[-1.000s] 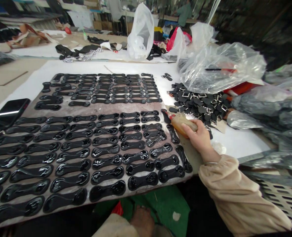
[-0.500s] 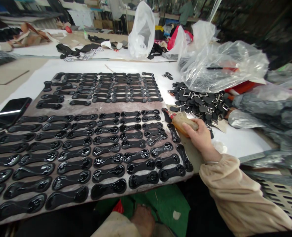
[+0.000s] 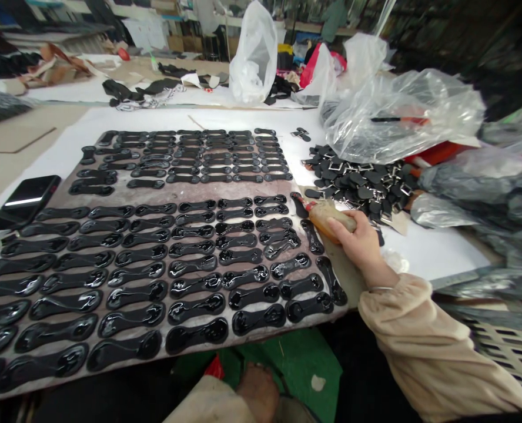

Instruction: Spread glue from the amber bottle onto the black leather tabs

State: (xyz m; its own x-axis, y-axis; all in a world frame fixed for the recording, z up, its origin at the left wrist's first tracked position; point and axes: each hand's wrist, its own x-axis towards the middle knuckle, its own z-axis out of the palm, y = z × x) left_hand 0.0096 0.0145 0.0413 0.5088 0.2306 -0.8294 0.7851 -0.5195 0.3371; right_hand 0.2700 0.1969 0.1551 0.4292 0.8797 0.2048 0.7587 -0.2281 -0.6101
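Gripping an amber squeeze bottle [image 3: 326, 221], the right hand [image 3: 358, 239] holds its red nozzle [image 3: 309, 205] by a black strap piece [image 3: 298, 207] along the right of a board [image 3: 226, 189]; glossy near rows [image 3: 197, 335] seem coated, duller far rows [image 3: 182, 178] uncertain, the left hand [image 3: 257, 390] below having an unclear grip.

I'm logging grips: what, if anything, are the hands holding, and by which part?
The right hand holds the amber bottle around its rear end, away from the red tip. Whether the left hand holds anything cannot be told.
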